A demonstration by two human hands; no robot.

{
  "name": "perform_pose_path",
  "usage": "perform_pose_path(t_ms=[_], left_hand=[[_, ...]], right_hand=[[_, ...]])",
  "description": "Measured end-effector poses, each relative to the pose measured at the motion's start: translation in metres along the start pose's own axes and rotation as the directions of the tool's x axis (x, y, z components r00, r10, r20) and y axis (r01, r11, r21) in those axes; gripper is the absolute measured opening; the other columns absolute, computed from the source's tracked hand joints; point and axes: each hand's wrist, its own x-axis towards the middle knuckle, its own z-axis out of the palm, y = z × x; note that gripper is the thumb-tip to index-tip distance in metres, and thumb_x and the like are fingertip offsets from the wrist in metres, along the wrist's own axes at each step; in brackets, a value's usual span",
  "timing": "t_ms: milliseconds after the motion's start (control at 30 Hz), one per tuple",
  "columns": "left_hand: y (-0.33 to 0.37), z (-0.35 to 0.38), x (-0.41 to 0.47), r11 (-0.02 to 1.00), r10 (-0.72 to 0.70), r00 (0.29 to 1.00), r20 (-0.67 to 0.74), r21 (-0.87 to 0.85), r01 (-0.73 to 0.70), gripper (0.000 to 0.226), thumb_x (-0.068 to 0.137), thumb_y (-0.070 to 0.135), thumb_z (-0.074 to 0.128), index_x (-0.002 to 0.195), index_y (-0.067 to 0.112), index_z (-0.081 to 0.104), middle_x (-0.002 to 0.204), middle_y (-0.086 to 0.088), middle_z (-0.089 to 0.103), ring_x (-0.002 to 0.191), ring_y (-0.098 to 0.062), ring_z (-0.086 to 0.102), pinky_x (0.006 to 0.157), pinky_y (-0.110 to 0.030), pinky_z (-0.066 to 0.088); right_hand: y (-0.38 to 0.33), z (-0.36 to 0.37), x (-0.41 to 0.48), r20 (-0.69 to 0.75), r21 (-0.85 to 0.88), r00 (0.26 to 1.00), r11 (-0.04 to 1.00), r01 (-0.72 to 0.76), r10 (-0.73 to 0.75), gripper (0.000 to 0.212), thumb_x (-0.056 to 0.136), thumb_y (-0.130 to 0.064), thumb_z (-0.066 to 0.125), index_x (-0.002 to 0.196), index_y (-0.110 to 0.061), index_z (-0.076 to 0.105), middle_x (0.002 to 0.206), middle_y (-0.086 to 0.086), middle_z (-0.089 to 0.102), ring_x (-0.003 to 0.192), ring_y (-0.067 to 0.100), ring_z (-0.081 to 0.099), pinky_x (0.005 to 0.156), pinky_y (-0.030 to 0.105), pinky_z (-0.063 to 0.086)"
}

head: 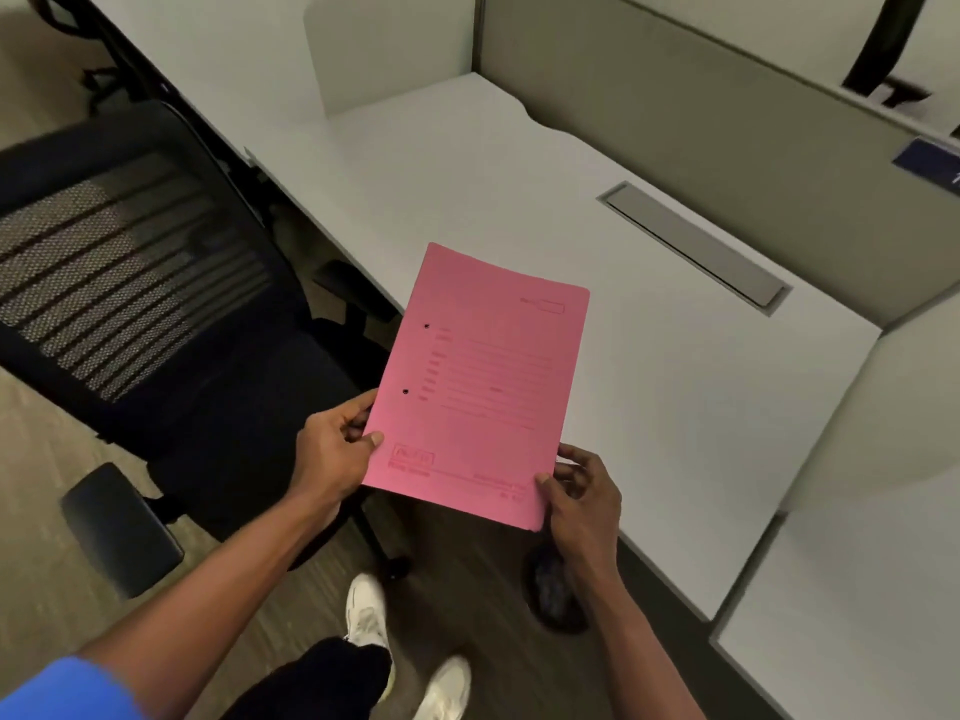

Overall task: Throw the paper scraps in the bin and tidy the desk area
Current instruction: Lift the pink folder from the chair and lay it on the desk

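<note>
A pink file folder (480, 381) with printed lines and two punch holes on its left side is held in the air over the front edge of the white desk (519, 163). My left hand (337, 449) grips its lower left edge, thumb on top. Its lower right corner is pinched by my right hand (584, 493). Below my right hand, on the floor by the desk edge, sits a small dark round bin (553, 589), partly hidden by my forearm. No paper scraps show on the desk.
A black mesh office chair (156, 283) stands to the left, its armrest (119, 527) near my left arm. A grey cable hatch (693, 244) is set into the desk. Grey partition panels (727, 122) close the desk's back and right. My white shoes (369, 610) stand on wood-look floor.
</note>
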Motion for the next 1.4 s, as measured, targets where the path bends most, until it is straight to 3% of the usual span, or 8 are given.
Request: perform_pose_path(t_ms=[67, 200, 333, 633, 733, 867, 1033, 1400], left_hand=[[0.005, 0.002, 0.017, 1.000, -0.002, 1.000, 0.006, -0.007, 0.002, 0.058, 0.095, 0.000, 0.073, 0.144, 0.029, 0.064, 0.109, 0.006, 0.077, 0.098, -0.015, 0.076, 0.071, -0.021, 0.063], [0.016, 0.004, 0.055, 1.000, 0.005, 0.999, 0.039, -0.016, -0.004, 0.060, 0.095, 0.003, 0.073, 0.146, 0.032, 0.060, 0.110, 0.007, 0.077, 0.095, -0.014, 0.077, 0.066, -0.020, 0.066], [0.031, 0.003, 0.101, 1.000, 0.026, 0.997, 0.077, 0.003, -0.026, 0.060, 0.096, 0.003, 0.073, 0.146, 0.032, 0.061, 0.110, 0.008, 0.078, 0.096, -0.014, 0.078, 0.073, -0.032, 0.069], [0.063, 0.008, 0.197, 0.995, 0.047, 0.986, 0.161, 0.079, -0.060, 0.061, 0.095, 0.005, 0.074, 0.149, 0.030, 0.058, 0.115, 0.006, 0.076, 0.097, -0.015, 0.077, 0.079, -0.042, 0.069], [0.073, 0.022, 0.226, 0.993, 0.057, 0.981, 0.186, 0.095, -0.075, 0.060, 0.097, 0.006, 0.073, 0.147, 0.035, 0.058, 0.110, 0.005, 0.075, 0.098, -0.016, 0.076, 0.081, -0.046, 0.069], [0.085, 0.052, 0.267, 0.989, 0.070, 0.980, 0.186, 0.114, -0.093, 0.060, 0.096, 0.004, 0.074, 0.146, 0.035, 0.061, 0.105, 0.008, 0.073, 0.094, -0.014, 0.076, 0.082, -0.039, 0.068], [0.098, 0.100, 0.325, 0.983, 0.087, 0.982, 0.168, 0.147, -0.113, 0.060, 0.095, -0.001, 0.072, 0.142, 0.035, 0.065, 0.101, 0.010, 0.076, 0.085, -0.010, 0.075, 0.090, -0.031, 0.065], [0.156, 0.193, 0.449, 0.949, 0.116, 0.975, 0.192, 0.267, -0.166, 0.060, 0.093, -0.005, 0.066, 0.139, 0.034, 0.069, 0.107, -0.002, 0.079, 0.088, -0.024, 0.076, 0.085, -0.039, 0.065]], right_hand=[[-0.008, 0.005, 0.012, -0.015, -0.017, 1.000, 1.000, 0.014, -0.014, 0.038, 0.095, -0.018, 0.077, 0.127, -0.031, 0.061, 0.116, -0.014, 0.071, 0.102, 0.008, 0.073, 0.079, 0.027, 0.066], [-0.024, 0.019, 0.040, -0.054, -0.025, 0.998, 0.999, 0.029, -0.031, 0.040, 0.094, -0.017, 0.077, 0.131, -0.024, 0.062, 0.120, -0.007, 0.072, 0.100, 0.009, 0.073, 0.084, 0.038, 0.068], [-0.042, 0.040, 0.068, -0.103, 0.004, 0.994, 0.999, 0.038, -0.037, 0.038, 0.094, -0.016, 0.078, 0.128, -0.022, 0.064, 0.118, -0.007, 0.073, 0.100, 0.012, 0.074, 0.085, 0.039, 0.068], [-0.076, 0.076, 0.123, -0.193, 0.024, 0.980, 0.998, 0.060, -0.055, 0.035, 0.092, -0.013, 0.079, 0.121, -0.029, 0.066, 0.112, -0.013, 0.074, 0.096, 0.005, 0.073, 0.066, 0.010, 0.058], [-0.082, 0.077, 0.150, -0.210, 0.025, 0.977, 0.998, 0.051, -0.045, 0.034, 0.092, -0.011, 0.080, 0.120, -0.027, 0.068, 0.111, -0.011, 0.076, 0.095, 0.008, 0.075, 0.078, 0.021, 0.062], [-0.086, 0.072, 0.194, -0.225, 0.050, 0.974, 0.998, 0.048, -0.036, 0.039, 0.088, -0.006, 0.081, 0.115, -0.032, 0.069, 0.103, -0.016, 0.078, 0.091, 0.002, 0.075, 0.072, 0.017, 0.061], [-0.081, 0.065, 0.269, -0.215, 0.085, 0.977, 0.996, 0.008, 0.010, 0.041, 0.086, -0.001, 0.081, 0.116, -0.028, 0.071, 0.096, -0.012, 0.081, 0.088, 0.007, 0.077, 0.078, 0.032, 0.066], [-0.089, 0.057, 0.433, -0.149, 0.134, 0.984, 0.988, -0.073, 0.093, 0.041, 0.083, -0.003, 0.084, 0.113, -0.027, 0.071, 0.094, -0.009, 0.082, 0.086, 0.011, 0.079, 0.082, 0.045, 0.067]])
